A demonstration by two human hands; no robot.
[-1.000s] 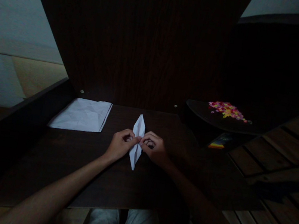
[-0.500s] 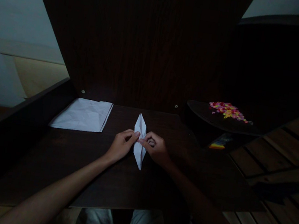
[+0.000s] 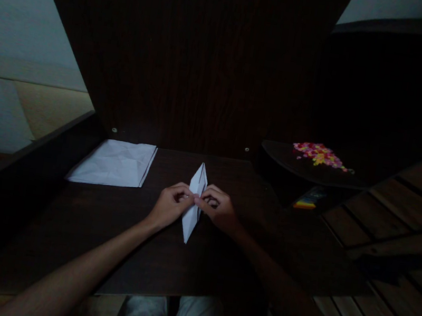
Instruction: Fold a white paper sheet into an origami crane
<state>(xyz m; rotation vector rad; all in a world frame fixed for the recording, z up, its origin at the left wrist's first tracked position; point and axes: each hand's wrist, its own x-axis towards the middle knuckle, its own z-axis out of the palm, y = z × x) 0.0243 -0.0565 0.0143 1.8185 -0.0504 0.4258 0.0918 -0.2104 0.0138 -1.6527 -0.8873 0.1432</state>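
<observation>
A narrow, pointed piece of folded white paper [image 3: 189,221] is held between my two hands over the dark desk [image 3: 144,275], one tip pointing away from me and the other toward me. My left hand [image 3: 170,204] pinches its left side around the middle, thumb on top. From the right, my right hand [image 3: 218,207] grips the same middle part, its thumb lying across the paper close to the left thumb. Some of the fingers are hidden behind the paper.
To the left lies a stack of creased white paper sheets [image 3: 116,163]. A small pile of colourful bits [image 3: 321,155] rests on a curved dark shelf [image 3: 283,156] at the right. A dark panel [image 3: 194,59] stands at the back, and a raised side board [image 3: 26,161] edges the left.
The folded paper has turned slightly, its far tip shifting right and its near tip left. Both thumbs have come closer together over its middle.
</observation>
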